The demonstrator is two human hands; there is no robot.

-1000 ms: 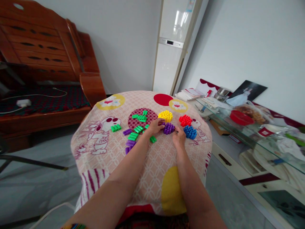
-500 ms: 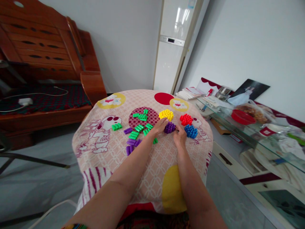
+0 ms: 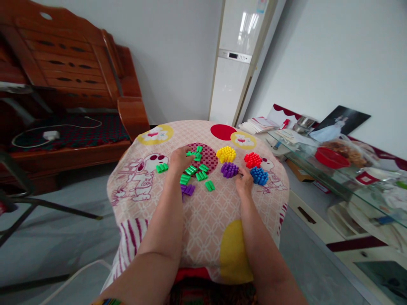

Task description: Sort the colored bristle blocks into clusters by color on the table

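My left hand (image 3: 180, 161) is over the left part of the table, fingers reaching toward small green plastic tubes (image 3: 194, 155) on the dark red patch; its fingertips are partly hidden. My right hand (image 3: 244, 181) rests with fingers slightly apart at the right edge of a purple bundle of upright tubes (image 3: 229, 170). Behind that stands a yellow bundle (image 3: 225, 154); a red bundle (image 3: 252, 159) and a blue bundle (image 3: 259, 175) sit to the right. More green tubes (image 3: 201, 175) lie in short rows. Loose purple tubes (image 3: 188, 189) are partly covered by my left forearm.
A patterned cloth (image 3: 203, 220) covers the round table. To the right, a glass-topped cabinet (image 3: 321, 173) carries papers (image 3: 257, 125), a red bowl (image 3: 332, 158) and plastic bags. A wooden bench (image 3: 73, 80) stands at the left, a tall white air conditioner (image 3: 230, 84) behind.
My left hand has left the purple bundle and moved left to the green tubes. My right hand remains beside the purple bundle. The view has shifted slightly.
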